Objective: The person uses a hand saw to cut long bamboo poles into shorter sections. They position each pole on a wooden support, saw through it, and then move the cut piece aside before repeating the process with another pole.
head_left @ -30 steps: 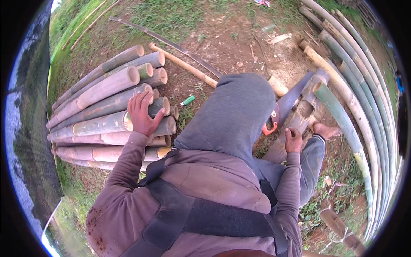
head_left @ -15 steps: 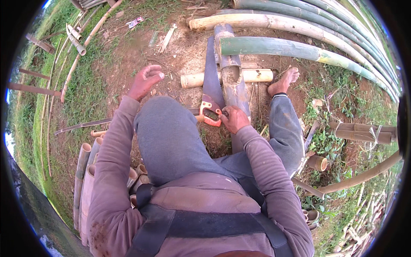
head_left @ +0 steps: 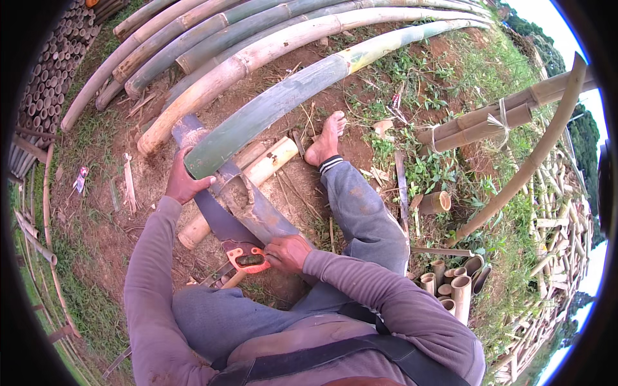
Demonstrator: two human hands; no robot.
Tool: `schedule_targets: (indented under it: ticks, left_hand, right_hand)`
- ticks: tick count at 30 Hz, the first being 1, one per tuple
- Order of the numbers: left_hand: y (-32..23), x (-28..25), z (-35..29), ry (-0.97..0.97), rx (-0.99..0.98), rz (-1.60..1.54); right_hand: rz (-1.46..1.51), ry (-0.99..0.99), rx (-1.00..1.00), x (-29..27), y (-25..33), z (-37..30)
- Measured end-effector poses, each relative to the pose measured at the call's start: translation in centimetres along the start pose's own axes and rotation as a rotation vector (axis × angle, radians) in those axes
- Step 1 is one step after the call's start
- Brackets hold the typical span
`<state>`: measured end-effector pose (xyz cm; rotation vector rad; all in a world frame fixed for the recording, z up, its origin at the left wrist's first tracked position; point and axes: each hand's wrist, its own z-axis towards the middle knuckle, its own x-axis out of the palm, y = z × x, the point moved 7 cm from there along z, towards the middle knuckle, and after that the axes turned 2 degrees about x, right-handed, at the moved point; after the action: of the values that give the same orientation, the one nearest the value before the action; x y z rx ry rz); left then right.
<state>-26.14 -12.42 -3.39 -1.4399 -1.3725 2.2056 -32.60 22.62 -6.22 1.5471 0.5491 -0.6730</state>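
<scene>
My left hand (head_left: 184, 182) grips the cut end of a long green bamboo pole (head_left: 270, 106), thumb along its near side and the other fingers partly hidden at its rim. That end rests over a notched, dark bamboo piece (head_left: 261, 204) sloping down toward me. Beside this piece leans a hand saw (head_left: 219, 217) with a dark blade and an orange-edged handle, partly covered by the pole and my hand. Curled fingers of my right hand (head_left: 288, 253) close at the handle's right edge, against the notched piece. A short pale bamboo length (head_left: 273, 161) lies crosswise under it.
Several long bamboo poles (head_left: 251, 58) lie side by side at the far side. My bare foot (head_left: 326, 138) is right of the work. Short cut tubes (head_left: 461, 296) stand at the right, near a tied bamboo rail (head_left: 479, 128) and a heap of split pieces (head_left: 560, 238).
My left hand has gone from empty air to the green pole's end and taken hold of it. The view has turned rightward. My right hand stays at the saw handle.
</scene>
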Motion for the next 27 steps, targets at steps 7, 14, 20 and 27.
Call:
schedule_targets:
  ticks: [7,14,20,27]
  left_hand:
    - [-6.8,1.5,-5.3,0.021,-0.029,0.015]
    - [-14.0,-0.1,-9.8,-0.019,0.156,0.081]
    - [-13.4,-2.4,-13.6,0.024,0.109,0.079]
    - [-6.8,-12.8,-28.7,-0.466,-0.062,-0.432]
  right_hand:
    - [0.502,-0.362,0.386,-5.1,-6.8,1.8]
    - [1.636,-0.858,0.558,-19.3,-15.4,8.6]
    - [1.616,-1.097,0.288,-21.6,-12.8,12.6]
    - [1.680,-0.919,0.600,-10.6,8.0,13.0]
